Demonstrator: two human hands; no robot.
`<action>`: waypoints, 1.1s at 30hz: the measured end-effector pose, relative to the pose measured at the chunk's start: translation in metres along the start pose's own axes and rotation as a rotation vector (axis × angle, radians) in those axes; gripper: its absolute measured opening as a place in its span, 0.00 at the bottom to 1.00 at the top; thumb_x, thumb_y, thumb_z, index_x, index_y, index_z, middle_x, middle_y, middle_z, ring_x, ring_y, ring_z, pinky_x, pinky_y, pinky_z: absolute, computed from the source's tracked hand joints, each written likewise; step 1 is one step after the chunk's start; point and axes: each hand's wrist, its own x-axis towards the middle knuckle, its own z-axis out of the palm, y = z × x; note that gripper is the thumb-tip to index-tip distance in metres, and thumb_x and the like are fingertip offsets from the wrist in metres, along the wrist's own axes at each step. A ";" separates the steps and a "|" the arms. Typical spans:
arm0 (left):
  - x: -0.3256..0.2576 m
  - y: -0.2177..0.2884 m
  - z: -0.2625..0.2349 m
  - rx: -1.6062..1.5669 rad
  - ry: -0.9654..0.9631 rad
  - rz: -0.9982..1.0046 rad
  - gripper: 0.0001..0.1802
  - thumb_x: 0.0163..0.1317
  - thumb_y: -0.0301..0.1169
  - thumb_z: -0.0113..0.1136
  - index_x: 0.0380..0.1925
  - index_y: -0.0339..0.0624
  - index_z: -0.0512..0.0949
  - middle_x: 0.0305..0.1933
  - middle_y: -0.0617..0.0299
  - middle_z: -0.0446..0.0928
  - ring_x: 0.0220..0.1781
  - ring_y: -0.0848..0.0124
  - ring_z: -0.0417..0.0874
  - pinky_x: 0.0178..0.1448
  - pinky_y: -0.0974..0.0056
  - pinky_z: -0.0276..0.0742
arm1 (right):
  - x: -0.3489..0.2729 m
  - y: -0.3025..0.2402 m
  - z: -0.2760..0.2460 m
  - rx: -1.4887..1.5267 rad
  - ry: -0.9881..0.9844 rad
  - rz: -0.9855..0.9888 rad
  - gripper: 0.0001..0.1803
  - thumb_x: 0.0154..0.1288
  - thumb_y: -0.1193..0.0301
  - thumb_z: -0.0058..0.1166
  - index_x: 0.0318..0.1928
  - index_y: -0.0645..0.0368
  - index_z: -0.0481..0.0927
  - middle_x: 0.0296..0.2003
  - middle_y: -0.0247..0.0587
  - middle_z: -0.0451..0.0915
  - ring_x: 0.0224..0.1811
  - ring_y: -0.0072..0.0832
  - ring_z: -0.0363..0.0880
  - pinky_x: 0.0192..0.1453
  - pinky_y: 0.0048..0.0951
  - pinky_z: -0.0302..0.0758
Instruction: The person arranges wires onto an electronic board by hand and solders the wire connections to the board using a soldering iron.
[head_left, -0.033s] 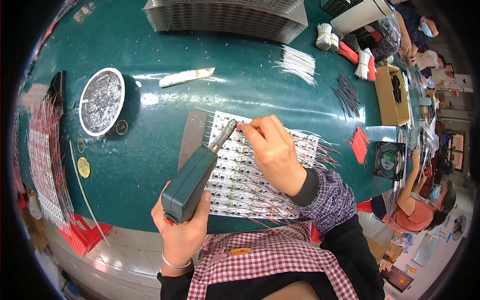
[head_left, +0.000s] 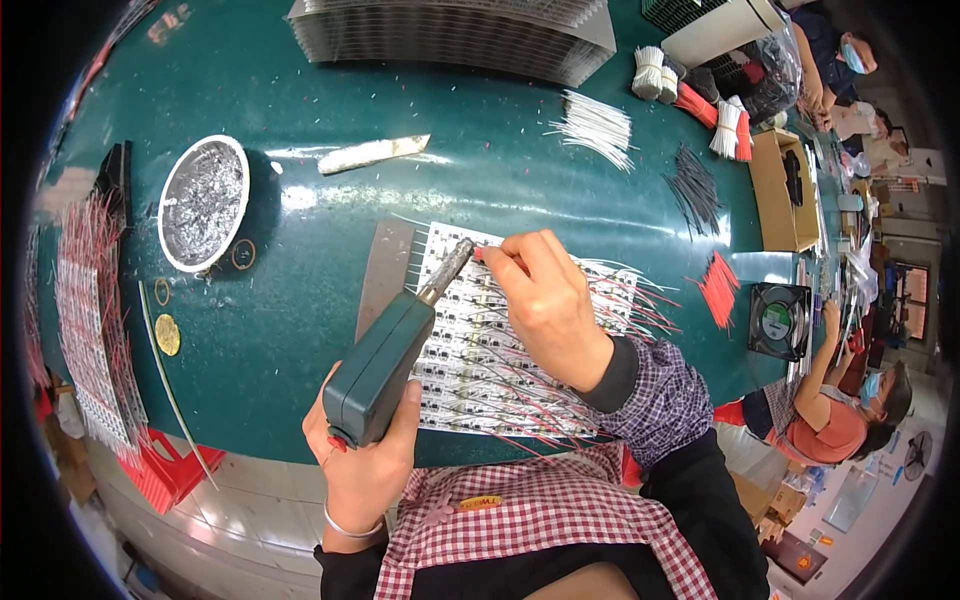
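Note:
My left hand [head_left: 365, 465] is wrapped round the handle of a dark green soldering gun [head_left: 378, 365]. The gun's metal tip points up and to the right, ending over the upper part of a white circuit board panel [head_left: 450, 390]. Right beside that tip, my right hand [head_left: 548, 300] pinches a short red wire [head_left: 479, 254], most of it hidden by the fingers. Rows of small dark components cover the panel. Red, white and dark wires [head_left: 640, 290] trail off its right and lower sides. A brown flat bar [head_left: 385, 270] lies along the panel's left side.
A white-rimmed bowl of silvery scraps [head_left: 205, 205] stands left on the green table [head_left: 300, 400]. Farther off lie white [head_left: 595, 130], black [head_left: 692, 192] and red [head_left: 717, 290] wire piles. A cardboard box [head_left: 783, 190] and a fan [head_left: 780, 320] stand right; co-workers [head_left: 835, 420] sit beyond.

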 end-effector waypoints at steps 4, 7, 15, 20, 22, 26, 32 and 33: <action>0.000 -0.001 0.000 0.024 -0.010 0.038 0.10 0.54 0.21 0.70 0.36 0.31 0.80 0.35 0.57 0.81 0.33 0.73 0.81 0.39 0.67 0.76 | 0.000 0.000 0.001 0.014 0.002 0.004 0.17 0.48 0.83 0.57 0.42 0.70 0.80 0.36 0.44 0.73 0.38 0.36 0.74 0.36 0.32 0.76; -0.002 0.002 -0.002 0.017 -0.006 -0.016 0.10 0.54 0.22 0.71 0.36 0.32 0.81 0.36 0.58 0.82 0.33 0.73 0.81 0.38 0.68 0.75 | 0.000 0.000 0.001 0.011 0.007 -0.003 0.17 0.48 0.83 0.57 0.42 0.70 0.80 0.36 0.44 0.73 0.38 0.36 0.74 0.36 0.32 0.76; -0.006 0.005 -0.005 0.066 0.096 0.052 0.10 0.52 0.25 0.73 0.34 0.34 0.83 0.31 0.60 0.83 0.28 0.74 0.81 0.34 0.68 0.74 | 0.001 -0.001 -0.001 0.003 0.003 0.002 0.16 0.47 0.83 0.57 0.42 0.69 0.80 0.35 0.43 0.73 0.38 0.36 0.74 0.36 0.32 0.76; -0.009 0.003 -0.006 0.039 0.096 0.022 0.11 0.52 0.25 0.74 0.35 0.35 0.83 0.33 0.60 0.83 0.31 0.75 0.81 0.35 0.69 0.74 | 0.001 -0.001 -0.004 -0.025 0.034 -0.004 0.16 0.48 0.82 0.57 0.41 0.66 0.80 0.36 0.42 0.73 0.38 0.36 0.74 0.35 0.31 0.75; -0.012 0.001 -0.009 0.053 0.107 0.028 0.11 0.52 0.25 0.74 0.35 0.35 0.83 0.34 0.61 0.83 0.31 0.75 0.81 0.36 0.69 0.74 | 0.003 -0.003 -0.015 -0.043 0.056 -0.021 0.16 0.48 0.82 0.57 0.41 0.66 0.80 0.36 0.42 0.74 0.39 0.36 0.74 0.35 0.30 0.75; -0.014 -0.004 -0.010 0.041 0.130 0.000 0.11 0.52 0.24 0.74 0.35 0.35 0.83 0.34 0.60 0.82 0.32 0.75 0.80 0.36 0.69 0.74 | -0.001 -0.010 -0.019 -0.014 0.062 -0.051 0.16 0.48 0.81 0.58 0.42 0.66 0.80 0.37 0.42 0.76 0.39 0.36 0.74 0.36 0.31 0.75; -0.017 -0.007 -0.020 0.017 0.010 -0.031 0.21 0.51 0.20 0.73 0.46 0.31 0.80 0.43 0.59 0.83 0.42 0.72 0.82 0.49 0.68 0.76 | -0.006 -0.011 -0.006 0.080 0.044 0.012 0.19 0.44 0.88 0.57 0.42 0.65 0.82 0.34 0.41 0.76 0.34 0.36 0.75 0.34 0.33 0.74; -0.018 -0.008 -0.021 0.004 -0.009 -0.040 0.21 0.51 0.20 0.73 0.46 0.32 0.80 0.44 0.59 0.83 0.42 0.73 0.82 0.49 0.68 0.76 | -0.007 -0.011 -0.005 0.082 0.042 0.011 0.19 0.44 0.88 0.57 0.42 0.65 0.82 0.34 0.41 0.76 0.34 0.36 0.75 0.34 0.33 0.74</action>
